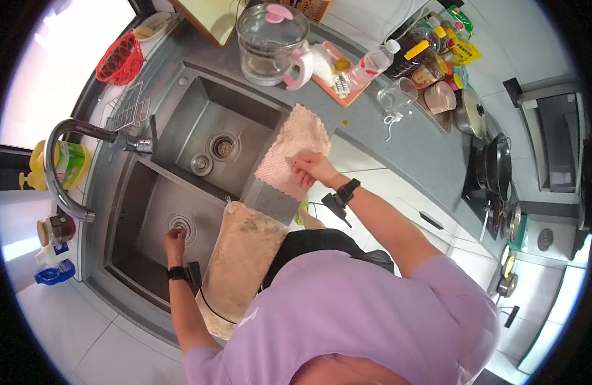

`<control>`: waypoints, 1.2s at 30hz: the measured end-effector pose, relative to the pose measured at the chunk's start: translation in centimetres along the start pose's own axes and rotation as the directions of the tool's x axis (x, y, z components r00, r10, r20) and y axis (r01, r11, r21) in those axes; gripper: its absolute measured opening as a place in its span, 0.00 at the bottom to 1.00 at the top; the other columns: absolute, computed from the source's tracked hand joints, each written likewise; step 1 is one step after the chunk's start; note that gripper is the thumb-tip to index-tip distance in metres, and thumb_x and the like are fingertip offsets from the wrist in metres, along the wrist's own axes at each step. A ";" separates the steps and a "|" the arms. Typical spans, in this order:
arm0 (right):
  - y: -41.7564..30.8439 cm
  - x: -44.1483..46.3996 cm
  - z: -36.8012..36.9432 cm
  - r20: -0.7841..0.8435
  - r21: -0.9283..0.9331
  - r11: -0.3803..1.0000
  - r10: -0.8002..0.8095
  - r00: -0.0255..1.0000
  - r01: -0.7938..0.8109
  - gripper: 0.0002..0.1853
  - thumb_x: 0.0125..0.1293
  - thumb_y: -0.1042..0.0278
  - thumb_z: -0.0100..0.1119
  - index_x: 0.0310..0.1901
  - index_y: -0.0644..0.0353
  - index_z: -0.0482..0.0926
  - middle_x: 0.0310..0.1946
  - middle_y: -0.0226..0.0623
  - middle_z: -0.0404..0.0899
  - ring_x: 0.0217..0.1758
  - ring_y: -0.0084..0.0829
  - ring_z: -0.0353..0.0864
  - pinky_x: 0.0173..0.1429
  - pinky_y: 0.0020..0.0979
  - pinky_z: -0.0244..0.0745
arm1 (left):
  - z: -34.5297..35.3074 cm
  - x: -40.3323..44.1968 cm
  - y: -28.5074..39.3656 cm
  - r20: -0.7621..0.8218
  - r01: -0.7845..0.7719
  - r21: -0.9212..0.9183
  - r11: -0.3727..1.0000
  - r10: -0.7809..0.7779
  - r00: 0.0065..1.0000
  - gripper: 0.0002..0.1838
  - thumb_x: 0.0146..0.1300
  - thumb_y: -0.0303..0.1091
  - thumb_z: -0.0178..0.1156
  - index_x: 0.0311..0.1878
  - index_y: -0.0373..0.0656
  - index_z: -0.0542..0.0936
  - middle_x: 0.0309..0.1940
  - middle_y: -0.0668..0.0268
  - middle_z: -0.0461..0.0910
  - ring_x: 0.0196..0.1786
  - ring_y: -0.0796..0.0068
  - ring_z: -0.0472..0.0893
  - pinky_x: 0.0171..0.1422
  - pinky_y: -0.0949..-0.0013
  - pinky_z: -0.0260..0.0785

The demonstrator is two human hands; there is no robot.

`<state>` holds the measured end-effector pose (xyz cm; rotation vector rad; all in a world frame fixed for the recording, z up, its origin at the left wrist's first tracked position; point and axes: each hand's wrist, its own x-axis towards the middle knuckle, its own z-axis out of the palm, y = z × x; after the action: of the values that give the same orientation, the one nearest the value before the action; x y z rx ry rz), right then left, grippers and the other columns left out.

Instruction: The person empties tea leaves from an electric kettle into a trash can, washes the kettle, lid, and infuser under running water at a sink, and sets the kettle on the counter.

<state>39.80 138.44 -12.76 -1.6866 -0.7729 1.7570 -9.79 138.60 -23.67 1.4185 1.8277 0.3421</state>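
Note:
Over the near basin of the steel double sink (pixel 142 199), my left hand (pixel 174 244) hangs beside the drain (pixel 180 228). Its fingers are bent together, and whatever they may hold is too small to make out. My right hand (pixel 314 169) is on the lower right part of a pink scalloped cloth (pixel 296 138), its fingers curled against the fabric at the counter edge. Between my arms, a beige stained cloth (pixel 244 247) hangs over the front rim of the sink.
A curved faucet (pixel 74 125) arches over the left side. Behind the sink stand a glass kettle (pixel 267 48) and a pink tray (pixel 347 83) with a bottle. Jars, a glass (pixel 395 96) and pans (pixel 498 167) line the right counter. A wire rack (pixel 130 109) sits near the window.

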 end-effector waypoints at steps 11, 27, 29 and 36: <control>0.2 1.4 -2.3 0.173 -0.261 0.751 -0.581 0.795 0.606 0.10 0.56 0.64 0.56 0.30 0.64 0.78 0.23 0.40 0.79 0.20 0.31 0.77 0.28 0.30 0.72 | 7.3 -19.0 13.5 -0.293 -0.113 0.270 0.956 0.194 0.936 0.10 0.54 0.33 0.59 0.35 0.39 0.72 0.30 0.56 0.70 0.34 0.57 0.71 0.39 0.60 0.64; -3.3 2.6 -5.5 0.489 -0.607 0.022 -0.777 0.395 0.795 0.15 0.54 0.63 0.57 0.43 0.56 0.78 0.49 0.43 0.74 0.52 0.40 0.72 0.55 0.37 0.67 | 11.0 -21.1 14.0 -0.330 0.205 0.548 0.811 -0.015 0.944 0.37 0.59 0.49 0.53 0.67 0.42 0.55 0.66 0.41 0.50 0.68 0.41 0.49 0.67 0.44 0.46; -3.9 2.9 -6.3 0.177 -0.558 0.461 -0.747 0.641 0.690 0.14 0.56 0.62 0.56 0.41 0.60 0.78 0.42 0.44 0.77 0.44 0.40 0.77 0.49 0.35 0.72 | 10.0 -20.3 12.1 -0.282 0.128 0.473 0.872 0.012 0.959 0.35 0.59 0.45 0.56 0.66 0.43 0.58 0.64 0.41 0.53 0.68 0.42 0.51 0.69 0.50 0.46; -5.3 3.1 -11.3 0.004 -0.525 0.744 -0.484 0.875 0.413 0.11 0.59 0.63 0.54 0.35 0.64 0.78 0.30 0.43 0.78 0.32 0.37 0.78 0.36 0.32 0.72 | 10.0 -19.5 13.6 -0.275 0.116 0.450 0.886 0.013 0.961 0.34 0.54 0.36 0.60 0.63 0.34 0.61 0.62 0.40 0.57 0.66 0.43 0.55 0.69 0.55 0.49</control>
<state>51.07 144.49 -11.29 -1.7138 -1.5469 1.1394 8.28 123.10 -13.67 1.7022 2.2769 0.0699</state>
